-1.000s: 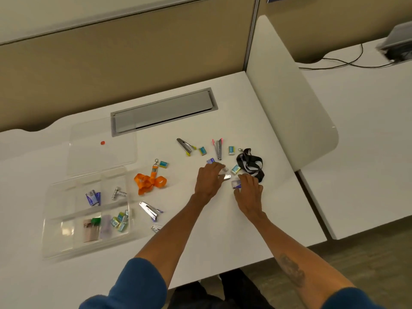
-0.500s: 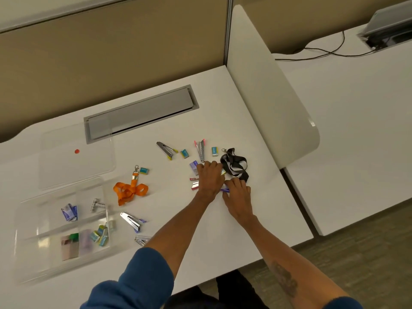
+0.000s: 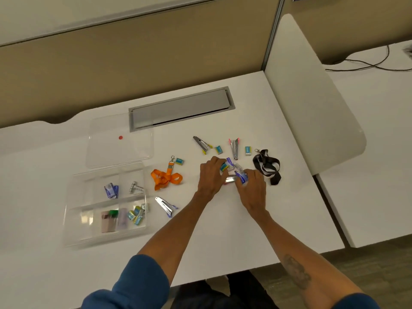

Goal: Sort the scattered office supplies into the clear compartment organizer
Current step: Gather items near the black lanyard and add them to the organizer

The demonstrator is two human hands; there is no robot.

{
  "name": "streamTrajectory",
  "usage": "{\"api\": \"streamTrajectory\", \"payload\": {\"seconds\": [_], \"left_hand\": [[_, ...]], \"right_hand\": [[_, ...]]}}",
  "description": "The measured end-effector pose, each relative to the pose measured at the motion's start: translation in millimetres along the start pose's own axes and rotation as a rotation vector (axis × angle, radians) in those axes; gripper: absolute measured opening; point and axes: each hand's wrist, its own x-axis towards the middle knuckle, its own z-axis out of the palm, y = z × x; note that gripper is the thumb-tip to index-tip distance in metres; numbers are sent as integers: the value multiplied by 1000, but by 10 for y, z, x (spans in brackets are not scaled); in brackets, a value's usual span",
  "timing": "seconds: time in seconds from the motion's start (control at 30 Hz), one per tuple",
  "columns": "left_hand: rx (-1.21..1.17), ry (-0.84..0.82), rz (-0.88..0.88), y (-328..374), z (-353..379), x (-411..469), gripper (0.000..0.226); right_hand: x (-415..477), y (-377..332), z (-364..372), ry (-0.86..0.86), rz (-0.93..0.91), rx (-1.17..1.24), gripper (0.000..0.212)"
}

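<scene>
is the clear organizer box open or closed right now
Open. The clear organizer has no cover on it; its clear lid lies flat on the desk just behind it, leaving the compartments exposed.

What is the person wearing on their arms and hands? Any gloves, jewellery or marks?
Both hands are bare: no gloves, rings or watch show on the left hand or right hand. Blue sleeves are pushed up past the elbows, leaving the forearms uncovered. The right forearm carries a dark tattoo.

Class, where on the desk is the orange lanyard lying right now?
The orange lanyard lies loose on the desk, between the organizer on its left and the left hand on its right.
</scene>
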Motion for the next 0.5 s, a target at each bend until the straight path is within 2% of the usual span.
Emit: {"api": "streamTrajectory", "payload": {"seconds": [0.1,0.5], "left_hand": [[-1,52,-34,-275,-285,-158,35],[25,296,-289,-1580,-1177,-1235,29]], "right_hand": [[-48,-381,150,-32,-4,46,41],[-577,-1883,1046,-239,-258,222,37]]}}
